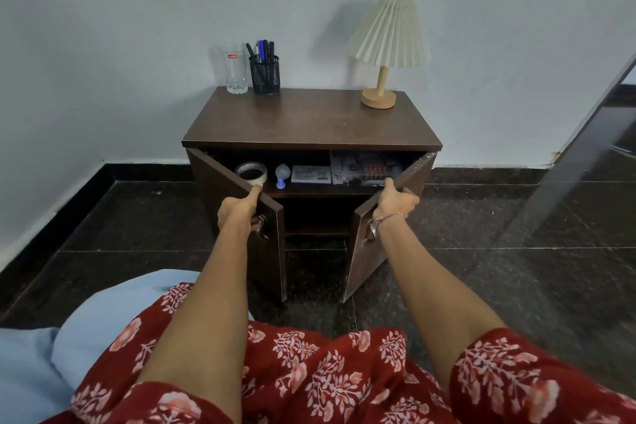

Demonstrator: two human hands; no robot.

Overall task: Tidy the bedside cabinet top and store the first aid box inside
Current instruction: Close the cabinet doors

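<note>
The dark wooden bedside cabinet [309,120] stands against the wall with both doors partly open. My left hand [241,208] grips the top edge of the left door [254,251]. My right hand [395,200] grips the top edge of the right door [371,251]. On the upper shelf inside lies a clear first aid box [364,170] with medicine strips, at the right. Left of it sit a flat white packet [310,174], a small blue and white bulb-shaped item [282,175] and a roll of tape [251,171]. The lower shelf is dark.
On the cabinet top stand a drinking glass [235,70], a black mesh pen holder [265,74] at the back left and a pleated-shade lamp [385,52] at the back right. Dark tiled floor surrounds the cabinet. A blue bedsheet [69,330] lies at lower left.
</note>
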